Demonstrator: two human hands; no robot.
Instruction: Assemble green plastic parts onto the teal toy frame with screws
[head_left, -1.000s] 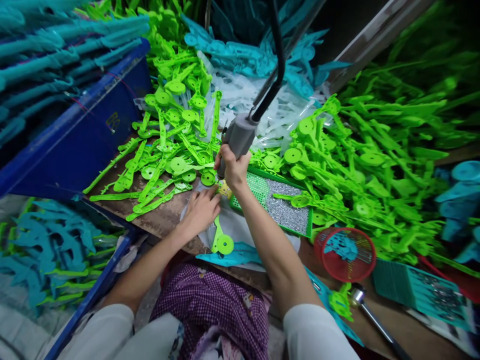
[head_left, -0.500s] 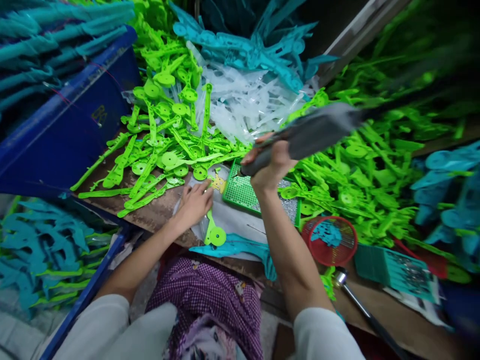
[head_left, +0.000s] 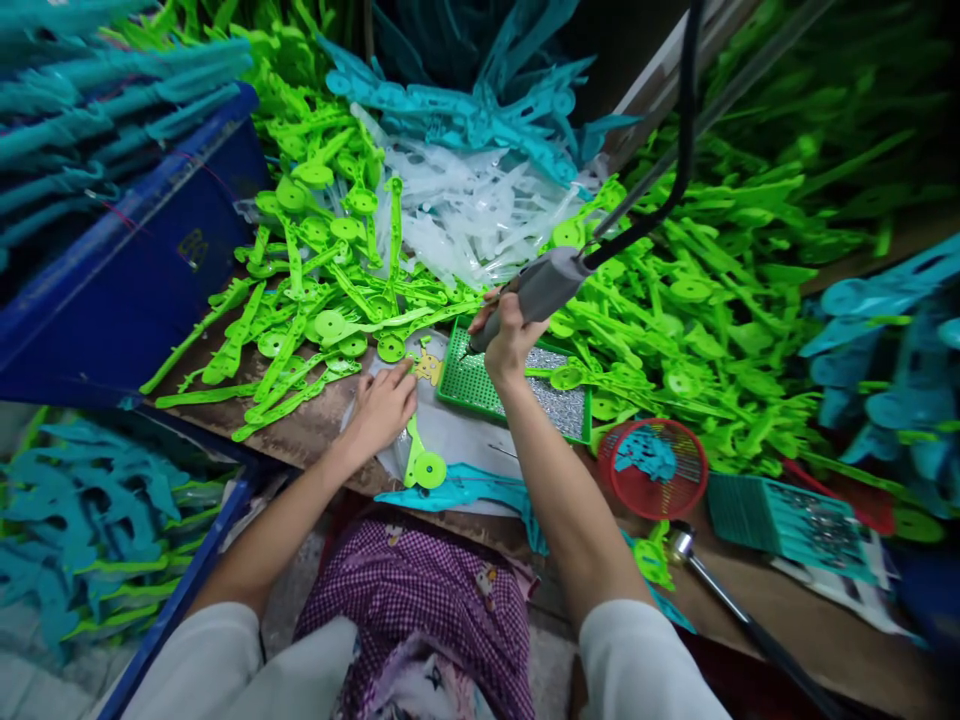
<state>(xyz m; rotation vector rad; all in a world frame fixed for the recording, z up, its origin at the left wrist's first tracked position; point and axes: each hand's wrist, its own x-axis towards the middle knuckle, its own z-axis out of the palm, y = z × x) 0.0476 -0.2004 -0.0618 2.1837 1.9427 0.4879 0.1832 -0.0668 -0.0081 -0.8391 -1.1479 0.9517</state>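
Right hand clasps a grey cylindrical driver; left hand, finger grip hidden, covers a lime-green disc-ended plastic strip (light, stiff, I'd guess, best pinned mid-shank).

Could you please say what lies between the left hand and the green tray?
Head view: a yellow figure and pale sheet lie between the left hand and tray.

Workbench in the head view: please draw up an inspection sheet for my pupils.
Surface: brown workbench, scuffed, partly under a white sheet.
Job's things: gray tool, tip at the green tray; small metal pieces in it.
Clutter: lime-green heaps left and right.
Hands: right hand grips the gray tool; left hand covers one end of a lime-green piece.
Cables: black cable at the gray tool's upper end.
Surroundings: blue bin at left, teal pieces above.
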